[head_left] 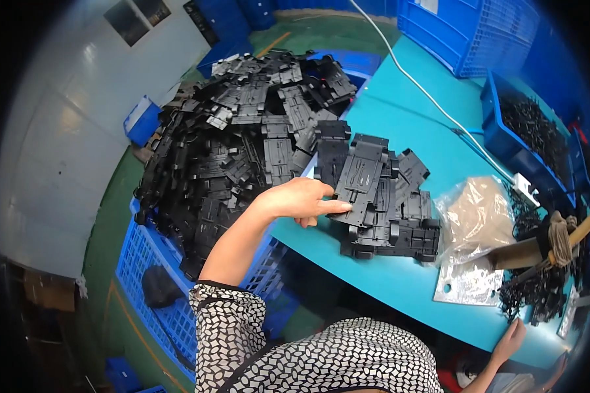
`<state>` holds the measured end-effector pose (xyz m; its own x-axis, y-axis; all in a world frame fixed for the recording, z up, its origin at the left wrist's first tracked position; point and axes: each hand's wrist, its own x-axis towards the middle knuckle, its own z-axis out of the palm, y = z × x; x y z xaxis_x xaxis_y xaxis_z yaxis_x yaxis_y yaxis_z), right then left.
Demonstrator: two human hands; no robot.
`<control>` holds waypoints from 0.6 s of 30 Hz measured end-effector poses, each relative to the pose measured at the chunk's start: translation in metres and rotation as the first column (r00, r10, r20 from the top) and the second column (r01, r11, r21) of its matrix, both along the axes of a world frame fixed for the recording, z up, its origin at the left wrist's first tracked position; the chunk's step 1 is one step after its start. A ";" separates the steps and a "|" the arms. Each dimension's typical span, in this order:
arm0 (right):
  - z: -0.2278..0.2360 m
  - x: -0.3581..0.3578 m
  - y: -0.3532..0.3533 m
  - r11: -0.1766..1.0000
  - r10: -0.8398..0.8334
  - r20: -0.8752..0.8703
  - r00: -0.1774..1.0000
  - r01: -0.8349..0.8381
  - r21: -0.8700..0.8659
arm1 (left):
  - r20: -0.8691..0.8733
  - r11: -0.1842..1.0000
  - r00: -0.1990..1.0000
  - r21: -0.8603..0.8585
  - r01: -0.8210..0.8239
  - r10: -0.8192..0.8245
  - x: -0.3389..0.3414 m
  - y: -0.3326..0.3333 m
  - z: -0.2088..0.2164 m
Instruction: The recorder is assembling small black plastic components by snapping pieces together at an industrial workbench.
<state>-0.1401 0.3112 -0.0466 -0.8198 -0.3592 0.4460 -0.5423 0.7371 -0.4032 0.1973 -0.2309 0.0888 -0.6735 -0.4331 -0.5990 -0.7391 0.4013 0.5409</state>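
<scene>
My left hand [296, 200] reaches over the near edge of the turquoise table [321, 252]. Its thumb lies on the lower end of a black plastic toy-car chassis [362, 171], with the fingers curled beside and beneath the edge. That chassis is tilted on top of a small heap of similar black chassis [400, 239]. To the left, a large pile of the same black parts [242, 144] rises above a blue mesh crate [154, 288]. My right hand does not show; only the patterned front of my shirt appears low in the picture.
A clear plastic bag with brown contents [478, 213] lies right of the heap, beside a metal plate [469, 285] and small black parts [537, 295]. Another person's hand [512, 337] touches the far-right table edge. A white cable [432, 98] crosses to a power strip [526, 190].
</scene>
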 end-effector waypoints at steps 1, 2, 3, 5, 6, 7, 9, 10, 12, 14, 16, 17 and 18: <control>0.002 0.000 0.000 1.000 0.003 -0.002 1.000 -0.003 0.021 | -0.009 1.000 1.000 -0.012 0.009 -0.009 0.002 -0.002 0.005; 0.004 0.001 -0.001 1.000 0.008 -0.007 1.000 -0.008 0.024 | -0.017 1.000 1.000 -0.024 0.021 -0.021 0.005 -0.006 0.009; 0.004 0.000 0.001 0.999 0.009 -0.020 1.000 -0.008 0.036 | -0.080 0.998 0.997 -0.060 0.017 -0.022 0.011 -0.011 0.014; 0.000 -0.003 0.009 0.999 0.000 -0.037 0.999 0.002 0.052 | -0.249 0.971 0.946 -0.066 -0.228 0.205 0.018 -0.030 0.021; 0.000 -0.004 0.007 0.999 0.003 -0.037 0.999 -0.002 0.043 | -0.532 0.910 0.759 0.055 -0.412 0.376 0.028 -0.048 0.015; 0.002 -0.003 0.004 1.000 0.003 -0.015 1.000 -0.003 0.030 | -0.771 0.779 0.503 -0.014 -0.627 0.391 0.034 -0.071 0.001; 0.003 0.000 0.002 1.000 0.007 0.010 1.000 -0.007 0.019 | -0.895 0.335 0.427 -0.367 -0.868 0.127 0.060 -0.129 -0.016; 0.003 -0.001 0.002 1.000 0.011 0.021 1.000 -0.012 0.018 | -0.879 0.148 0.440 -0.417 -0.897 0.186 0.075 -0.155 -0.026; 0.002 -0.003 0.003 1.000 0.007 0.026 1.000 -0.007 0.020 | -0.812 0.187 0.424 -0.380 -0.906 0.401 0.084 -0.185 -0.043; 0.000 -0.003 0.003 1.000 0.008 0.005 1.000 -0.008 0.022 | -0.750 0.223 0.459 -0.402 -0.888 0.476 0.084 -0.208 -0.067; 0.003 0.001 0.001 0.999 -0.007 -0.001 1.000 0.007 0.039 | -0.645 0.265 0.509 -0.442 -0.857 0.570 0.075 -0.214 -0.071; 0.004 0.002 -0.001 0.999 -0.014 -0.003 1.000 0.014 0.051 | -0.593 0.303 0.511 -0.419 -0.856 0.623 0.073 -0.216 -0.070; 0.005 0.002 0.000 0.998 -0.019 0.002 1.000 0.019 0.059 | -0.703 0.266 0.417 -0.321 -0.909 0.577 0.072 -0.217 -0.072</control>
